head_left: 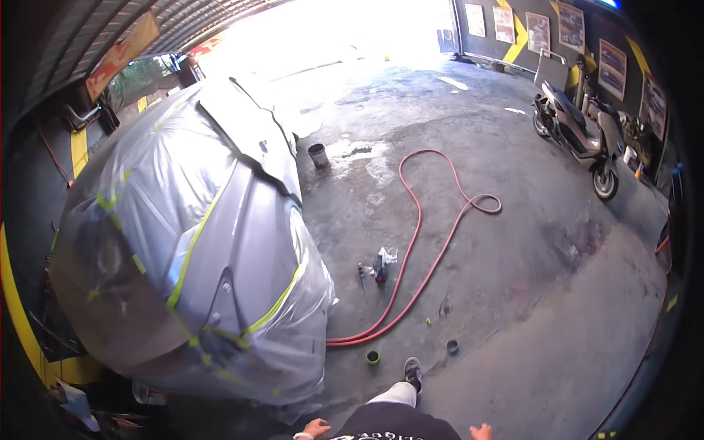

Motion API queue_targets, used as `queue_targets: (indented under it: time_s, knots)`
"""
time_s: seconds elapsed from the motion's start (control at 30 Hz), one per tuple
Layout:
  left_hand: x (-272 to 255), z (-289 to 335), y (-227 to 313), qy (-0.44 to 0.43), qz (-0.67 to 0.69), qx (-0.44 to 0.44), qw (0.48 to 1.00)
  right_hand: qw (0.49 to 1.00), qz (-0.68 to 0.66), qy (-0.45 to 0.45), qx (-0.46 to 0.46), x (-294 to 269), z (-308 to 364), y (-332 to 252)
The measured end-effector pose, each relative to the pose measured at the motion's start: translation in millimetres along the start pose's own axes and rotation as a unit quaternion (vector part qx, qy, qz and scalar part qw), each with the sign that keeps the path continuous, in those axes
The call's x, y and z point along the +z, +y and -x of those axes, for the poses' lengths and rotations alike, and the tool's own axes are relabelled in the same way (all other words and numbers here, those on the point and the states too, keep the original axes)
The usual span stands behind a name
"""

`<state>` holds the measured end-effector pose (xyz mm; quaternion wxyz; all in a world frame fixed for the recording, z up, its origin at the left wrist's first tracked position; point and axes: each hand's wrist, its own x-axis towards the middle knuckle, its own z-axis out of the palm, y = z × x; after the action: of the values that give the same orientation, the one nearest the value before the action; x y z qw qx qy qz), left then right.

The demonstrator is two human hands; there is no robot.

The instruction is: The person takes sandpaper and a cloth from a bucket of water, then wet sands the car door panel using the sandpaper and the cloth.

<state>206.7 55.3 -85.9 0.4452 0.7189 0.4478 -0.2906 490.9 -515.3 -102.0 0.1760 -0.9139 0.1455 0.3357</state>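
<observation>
My left hand [317, 427] shows at the lower edge, with a pale band at its wrist. Its fingers are loosely bent, and nothing shows in them. To the right of my dark shirt is my right hand [481, 432], partly cut off by the frame; its fingers look slightly apart, with no object visible. Neither hand touches anything. Nearest my left hand stands a car [242, 249] wrapped in clear plastic sheeting [158, 183] held by yellow-green masking tape [194, 238]. A grey painted side panel lies bare between the taped edges.
A red hose [416, 213] loops across the concrete floor [513, 257]. Small cups [373, 357] stand near my shoe [413, 372]. Beyond are a dark power tool [380, 269] and a bucket [317, 155]. A scooter [576, 136] is parked by the right wall, under posters [612, 70].
</observation>
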Motion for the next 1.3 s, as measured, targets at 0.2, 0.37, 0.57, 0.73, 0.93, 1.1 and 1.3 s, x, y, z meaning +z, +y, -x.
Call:
queue_targets:
  time_s: [0.2, 0.37, 0.57, 0.73, 0.93, 1.1, 1.3]
  knots:
    - [-102, -153, 337, 0.098, 0.116, 0.081, 0.985, 0.998, 0.003, -0.051, 0.044, -97, -121, -160]
    - [-216, -203, 636, 0.070, 0.066, 0.330, 0.939, 0.999, -0.007, -0.030, 0.010, -198, -268, -325]
    - [-277, -380, 733, 0.255, 0.137, 0.360, 0.887, 0.987, 0.097, 0.002, -0.125, -266, -498, -476]
    - [-229, -415, 672, 0.031, 0.488, -0.125, 0.863, 0.980, 0.089, 0.005, -0.180, -425, -654, -749]
    - [-196, -427, 698, 0.153, 0.168, -0.209, 0.951, 0.913, 0.149, 0.100, -0.367, -556, -785, -1097]
    - [-284, -572, 799, 0.174, 0.235, -0.182, 0.939, 0.905, 0.106, 0.125, -0.393, -527, -861, -1285]
    - [-522, -745, 955, 0.259, 0.343, -0.056, 0.901, 0.907, 0.332, -0.113, -0.231, -455, -868, -1382]
